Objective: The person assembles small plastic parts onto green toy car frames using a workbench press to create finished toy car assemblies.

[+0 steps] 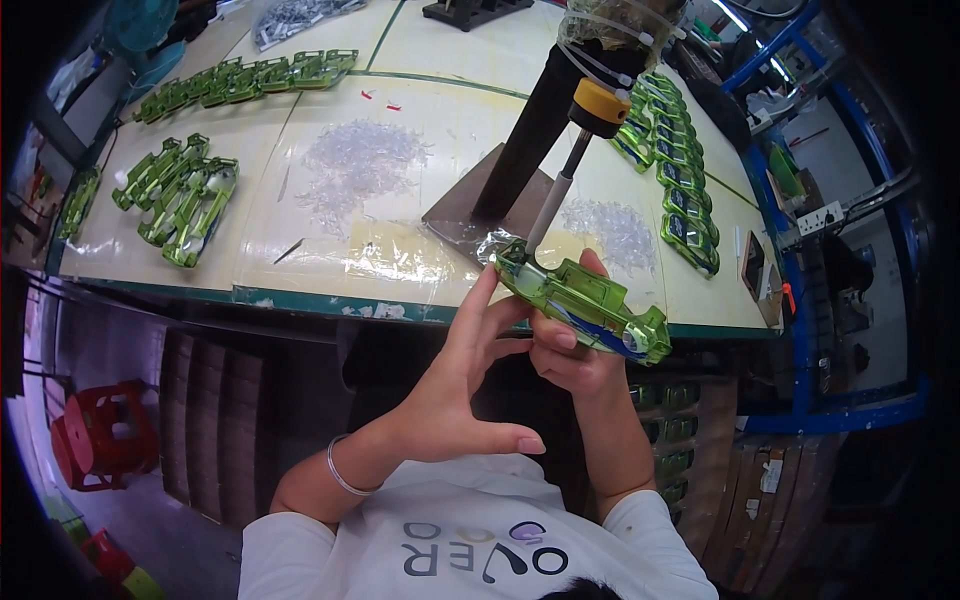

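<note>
"Pose, head view?"

"Left hand point(455, 375) rises from the lower middle, thumb stretched wide to the right, index fingertip at the upper-left end of the shell point(590, 305). Right hand point(582, 362) comes up from below, fingers and thumb gripping the shell."

"Where's the shell, and pointing how?"

"Right of centre, at the front edge of the table point(265, 235). Long axis slants upper left to lower right, upper-left end by the tip of the driver point(553, 207)."

Pale table point(450, 120) (green-edged) under green shells point(240, 82), clear scraps point(365, 160).
</note>
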Available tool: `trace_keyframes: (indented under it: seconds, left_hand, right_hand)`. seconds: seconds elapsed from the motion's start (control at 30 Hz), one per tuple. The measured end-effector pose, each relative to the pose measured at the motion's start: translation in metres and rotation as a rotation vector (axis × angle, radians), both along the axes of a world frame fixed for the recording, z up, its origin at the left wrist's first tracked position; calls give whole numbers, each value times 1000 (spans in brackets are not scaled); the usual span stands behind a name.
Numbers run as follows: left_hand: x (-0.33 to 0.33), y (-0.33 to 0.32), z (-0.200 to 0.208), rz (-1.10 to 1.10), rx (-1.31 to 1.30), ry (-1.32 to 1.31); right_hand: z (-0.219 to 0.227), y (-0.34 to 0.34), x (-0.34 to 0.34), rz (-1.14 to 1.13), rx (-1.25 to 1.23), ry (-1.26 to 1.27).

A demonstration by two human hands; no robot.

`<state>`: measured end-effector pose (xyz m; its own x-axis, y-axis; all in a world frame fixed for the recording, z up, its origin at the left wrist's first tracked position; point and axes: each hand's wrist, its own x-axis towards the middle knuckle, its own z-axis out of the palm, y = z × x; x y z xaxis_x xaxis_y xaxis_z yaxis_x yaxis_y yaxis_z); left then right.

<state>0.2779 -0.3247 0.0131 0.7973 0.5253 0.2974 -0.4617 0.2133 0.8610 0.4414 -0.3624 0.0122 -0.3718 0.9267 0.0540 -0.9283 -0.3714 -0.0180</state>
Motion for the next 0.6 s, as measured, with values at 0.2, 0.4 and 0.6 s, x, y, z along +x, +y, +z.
trace_keyframes:
  seconds: [0.2, 0.4, 0.6]
  left_hand:
    - [0, 0, 0, -10, 24, 6]
    - [1, 1, -1, -4, 31, 6]
    - [9, 4, -9, 64, -72, 24]
  right_hand:
    - [-1, -1, 2, 10, 13, 5]
    - [-1, 2, 3, 7, 18, -51]
    - [2, 7, -5, -205, -165, -262]
